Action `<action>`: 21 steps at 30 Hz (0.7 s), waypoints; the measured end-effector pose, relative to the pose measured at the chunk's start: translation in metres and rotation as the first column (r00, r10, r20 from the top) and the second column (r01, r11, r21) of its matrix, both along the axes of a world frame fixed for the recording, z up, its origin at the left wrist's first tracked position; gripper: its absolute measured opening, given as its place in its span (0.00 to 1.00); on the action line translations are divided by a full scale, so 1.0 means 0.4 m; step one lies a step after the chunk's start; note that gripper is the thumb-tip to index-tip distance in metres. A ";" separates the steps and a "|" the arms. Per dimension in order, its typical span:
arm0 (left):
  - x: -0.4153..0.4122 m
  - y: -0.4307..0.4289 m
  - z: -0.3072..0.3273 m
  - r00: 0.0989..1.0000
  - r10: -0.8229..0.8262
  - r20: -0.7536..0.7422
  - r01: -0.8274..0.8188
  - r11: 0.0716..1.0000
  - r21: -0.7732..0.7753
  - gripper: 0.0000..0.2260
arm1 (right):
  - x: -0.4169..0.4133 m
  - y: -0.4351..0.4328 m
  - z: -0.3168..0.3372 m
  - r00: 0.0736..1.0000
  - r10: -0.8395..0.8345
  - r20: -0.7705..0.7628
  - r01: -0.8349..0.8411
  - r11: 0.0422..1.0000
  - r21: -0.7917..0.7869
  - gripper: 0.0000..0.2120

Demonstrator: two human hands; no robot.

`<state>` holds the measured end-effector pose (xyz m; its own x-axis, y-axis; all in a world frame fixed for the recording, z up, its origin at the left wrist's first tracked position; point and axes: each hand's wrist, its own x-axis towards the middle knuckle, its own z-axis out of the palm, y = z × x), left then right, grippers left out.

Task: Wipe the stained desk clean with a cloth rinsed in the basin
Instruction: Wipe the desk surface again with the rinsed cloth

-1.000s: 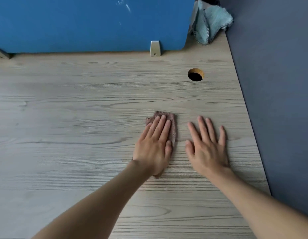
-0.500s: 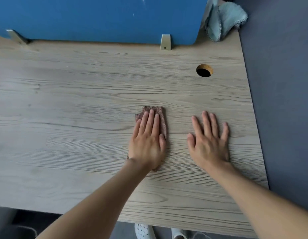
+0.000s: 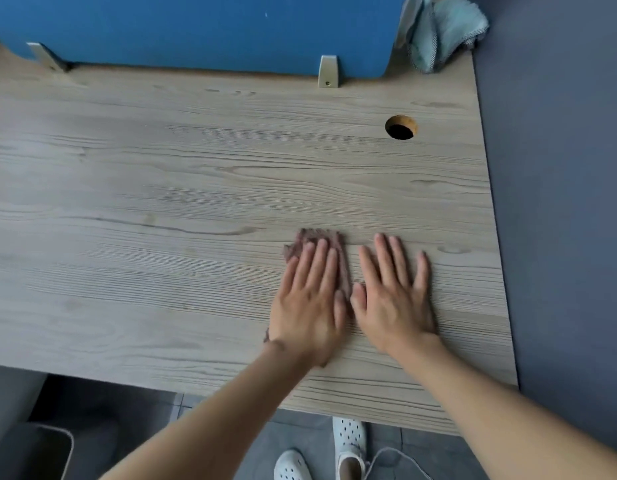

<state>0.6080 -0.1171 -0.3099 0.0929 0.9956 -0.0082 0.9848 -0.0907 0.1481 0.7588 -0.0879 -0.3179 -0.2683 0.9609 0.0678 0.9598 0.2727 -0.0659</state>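
A small brown cloth (image 3: 314, 238) lies flat on the pale wood-grain desk (image 3: 161, 202), right of centre. My left hand (image 3: 310, 299) presses down on it with straight fingers and covers most of it, so only its far edge and a near-left corner show. My right hand (image 3: 393, 296) rests flat on the bare desk just to the right, fingers spread, its thumb almost touching the left hand. No basin is in view, and I can make out no distinct stain on the wood.
A blue partition (image 3: 196, 26) stands along the desk's far edge. A teal cloth (image 3: 438, 29) lies bunched in the far right corner, and a round cable hole (image 3: 400, 127) sits near it. A grey wall (image 3: 559, 202) borders the right side. White shoes (image 3: 348, 438) show below the front edge.
My left hand has slid the brown cloth to the right, closing the gap to my right hand. The view has shifted back, and the desk's front edge and the floor now show.
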 end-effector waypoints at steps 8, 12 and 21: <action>-0.087 -0.019 -0.002 0.992 0.127 0.001 -0.127 0.992 0.010 0.29 | -0.001 0.002 0.001 1.000 0.005 0.009 -0.005 1.000 0.002 0.31; 0.018 -0.124 0.006 0.998 -0.050 0.031 0.050 0.999 0.008 0.29 | -0.002 0.002 -0.002 1.000 -0.012 0.014 0.012 1.000 -0.024 0.31; -0.032 -0.148 0.003 0.994 0.101 0.044 -0.101 0.995 0.010 0.29 | -0.050 -0.076 0.011 0.999 -0.007 -0.052 0.007 1.000 -0.008 0.29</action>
